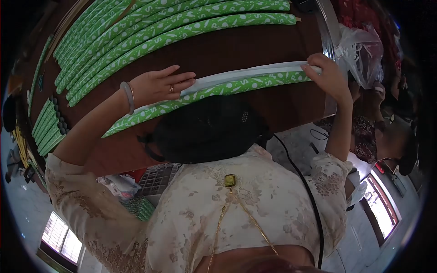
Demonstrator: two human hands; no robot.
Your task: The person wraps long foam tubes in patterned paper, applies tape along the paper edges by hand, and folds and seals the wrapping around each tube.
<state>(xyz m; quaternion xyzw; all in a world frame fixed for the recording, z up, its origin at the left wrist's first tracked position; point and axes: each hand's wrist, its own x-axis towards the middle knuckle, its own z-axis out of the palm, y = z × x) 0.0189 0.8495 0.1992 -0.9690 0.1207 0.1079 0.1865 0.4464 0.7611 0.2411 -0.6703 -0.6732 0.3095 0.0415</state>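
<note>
Roll [246, 85] seemingly unfinished

It is laid across the table [273, 47], near side, a pale strip [255, 70] exposed. Its right end is pinched by the right hand [328, 76]; its left part is covered by the left hand [154, 87], fingers extended. On the far side, finished-looking rolls [182, 32] are lined up.

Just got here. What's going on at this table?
A person is handling a long green sheet roll with white print, its pale unprinted strip showing along the far side. The right hand grips it near one end; the left hand, fingers extended, lies over it farther along. It rests on the dark brown table, apart from a row of similar green printed rolls lying beyond it.
</note>
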